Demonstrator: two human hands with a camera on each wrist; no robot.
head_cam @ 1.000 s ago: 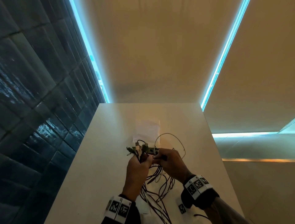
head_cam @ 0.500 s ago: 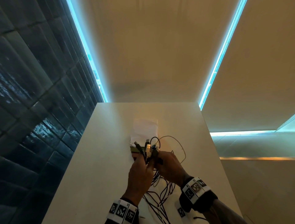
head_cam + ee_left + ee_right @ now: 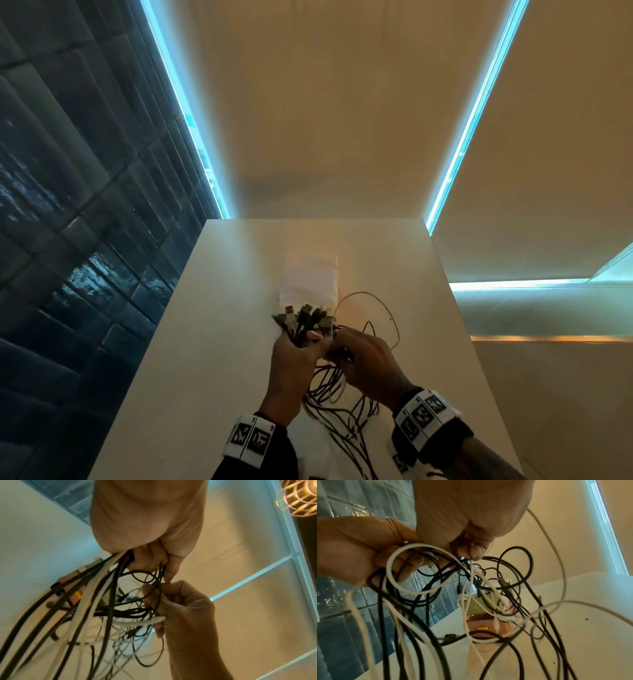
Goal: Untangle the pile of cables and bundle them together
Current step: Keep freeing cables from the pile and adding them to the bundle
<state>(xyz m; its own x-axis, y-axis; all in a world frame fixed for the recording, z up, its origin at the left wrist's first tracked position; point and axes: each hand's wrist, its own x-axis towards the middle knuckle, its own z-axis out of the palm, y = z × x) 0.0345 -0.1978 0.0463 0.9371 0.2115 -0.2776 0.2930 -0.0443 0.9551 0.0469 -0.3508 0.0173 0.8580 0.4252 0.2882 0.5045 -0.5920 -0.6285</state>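
A dark tiled wall (image 3: 68, 240) runs along the left edge of the white table (image 3: 212, 342). Above the table's middle, the left hand (image 3: 294, 363) is clenched around a gathered bunch of black and white cables (image 3: 329, 394), its fingers curled tight so that the plug ends (image 3: 305, 317) fan out above the fist, close to a white paper sheet (image 3: 310, 277) lying flat on the tabletop. Below the fist the cables hang in loose, crossing loops down to the table — the left wrist view shows them streaming out of the palm. Just to the right, touching the left hand, the right hand (image 3: 366, 359) pinches strands of the same bunch between curled fingers (image 3: 476, 553). A thin loop (image 3: 376, 308) arcs out past the right hand over the table. A small box with a yellow patch (image 3: 481, 623) lies on the table beneath the dangling strands.
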